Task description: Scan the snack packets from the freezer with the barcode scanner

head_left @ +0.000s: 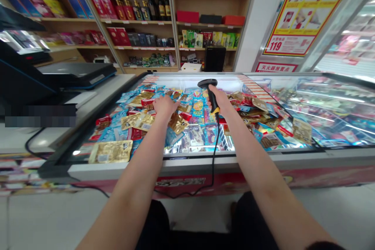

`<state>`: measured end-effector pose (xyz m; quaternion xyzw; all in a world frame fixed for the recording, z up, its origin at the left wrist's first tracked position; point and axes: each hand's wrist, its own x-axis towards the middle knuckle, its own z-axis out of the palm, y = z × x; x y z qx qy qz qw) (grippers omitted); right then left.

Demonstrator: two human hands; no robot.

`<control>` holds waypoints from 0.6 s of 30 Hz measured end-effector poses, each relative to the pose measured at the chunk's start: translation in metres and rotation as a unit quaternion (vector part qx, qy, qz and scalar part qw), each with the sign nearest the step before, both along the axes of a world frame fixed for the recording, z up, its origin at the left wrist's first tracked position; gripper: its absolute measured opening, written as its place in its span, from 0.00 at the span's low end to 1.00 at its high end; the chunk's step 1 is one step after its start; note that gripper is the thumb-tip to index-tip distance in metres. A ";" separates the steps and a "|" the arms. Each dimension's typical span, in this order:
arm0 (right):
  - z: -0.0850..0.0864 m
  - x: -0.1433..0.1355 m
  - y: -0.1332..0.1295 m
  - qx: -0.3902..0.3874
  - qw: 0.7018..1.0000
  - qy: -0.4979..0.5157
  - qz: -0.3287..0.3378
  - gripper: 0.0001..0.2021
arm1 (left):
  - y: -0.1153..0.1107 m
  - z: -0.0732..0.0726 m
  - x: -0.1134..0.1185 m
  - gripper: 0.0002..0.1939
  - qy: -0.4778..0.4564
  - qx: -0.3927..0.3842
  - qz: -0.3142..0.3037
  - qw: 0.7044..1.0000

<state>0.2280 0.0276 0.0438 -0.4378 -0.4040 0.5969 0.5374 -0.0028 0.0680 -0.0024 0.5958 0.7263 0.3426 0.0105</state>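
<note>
My right hand (216, 99) is wrapped round a black and yellow barcode scanner (211, 93), held upright over the middle of the freezer's glass top, its cable hanging down the front. My left hand (165, 105) rests on the left heap of snack packets (143, 119), fingers spread and pointing away from me; its fingertips are partly hidden among the packets. A gold packet (111, 151) lies at the glass's front left corner. Another heap of packets (263, 117) lies on the right of the glass.
A chest freezer (187, 164) stands before me, with goods under its glass. A scale (77, 71) and a dark machine (23, 74) sit on the left counter. Shelves (146, 21) with boxes and bottles line the back.
</note>
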 end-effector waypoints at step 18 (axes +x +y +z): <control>-0.010 -0.018 -0.006 -0.071 0.993 0.041 0.089 0.17 | 0.011 0.010 -0.030 0.12 -0.265 0.077 -0.082 0.958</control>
